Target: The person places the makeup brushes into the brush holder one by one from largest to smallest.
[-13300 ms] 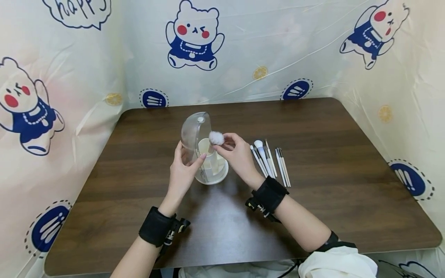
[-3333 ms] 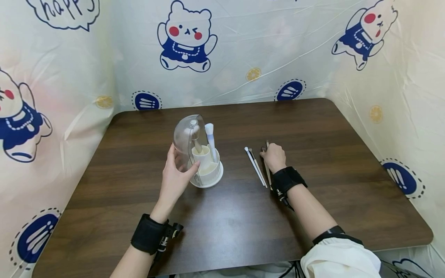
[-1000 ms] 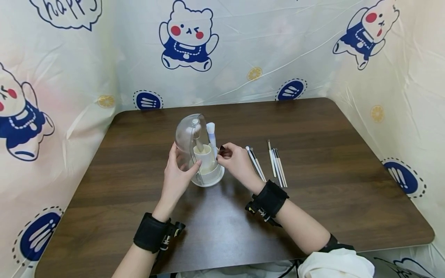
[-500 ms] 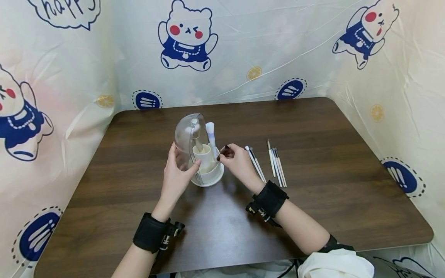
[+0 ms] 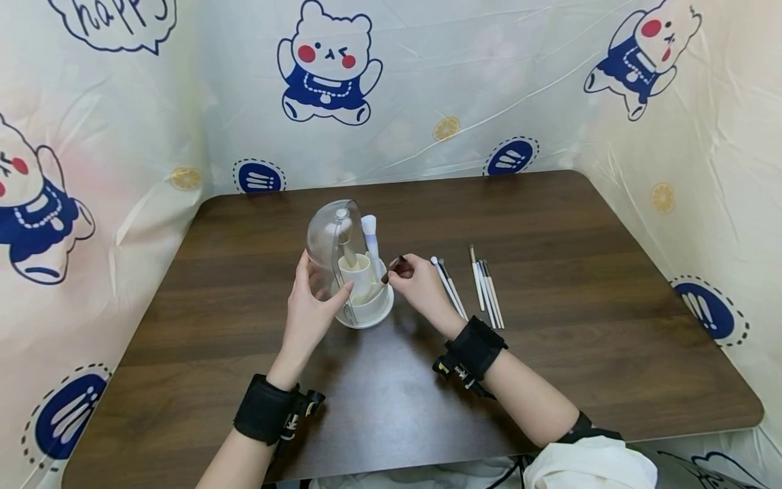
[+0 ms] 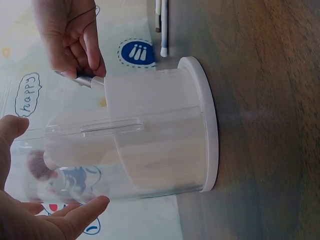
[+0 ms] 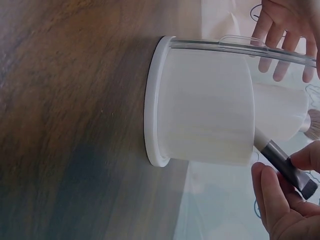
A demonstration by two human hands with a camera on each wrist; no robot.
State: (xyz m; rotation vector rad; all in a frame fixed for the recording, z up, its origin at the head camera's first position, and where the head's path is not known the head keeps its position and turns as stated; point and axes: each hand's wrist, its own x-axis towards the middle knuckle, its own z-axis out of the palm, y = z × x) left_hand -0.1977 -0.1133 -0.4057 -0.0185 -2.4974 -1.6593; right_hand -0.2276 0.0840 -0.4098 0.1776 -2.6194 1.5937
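Observation:
A white brush holder (image 5: 366, 302) with a clear dome cover (image 5: 326, 234) swung open stands mid-table. My left hand (image 5: 326, 288) grips the cover, thumb on its front edge (image 6: 107, 129). Two brushes stand in the inner cup: a fluffy one behind the cover and a white-tipped brush (image 5: 369, 227). My right hand (image 5: 400, 270) pinches a dark-tipped brush (image 5: 395, 263) by its ferrule (image 7: 282, 162). The handle of that brush slants down into the holder's outer ring (image 7: 205, 107). In the left wrist view my right hand's fingers (image 6: 82, 45) sit just above the holder wall.
Several thin white-handled brushes lie on the brown table right of the holder: a pair (image 5: 449, 288) and a group of three (image 5: 485, 285). Printed plastic sheeting (image 5: 427, 81) walls the table on three sides. Black wrist straps (image 5: 473, 343) are on both arms.
Since 3.3 s ago my right hand took the dark-tipped brush from the table to the holder. In the last second it has barely shifted. My left hand has stayed on the cover.

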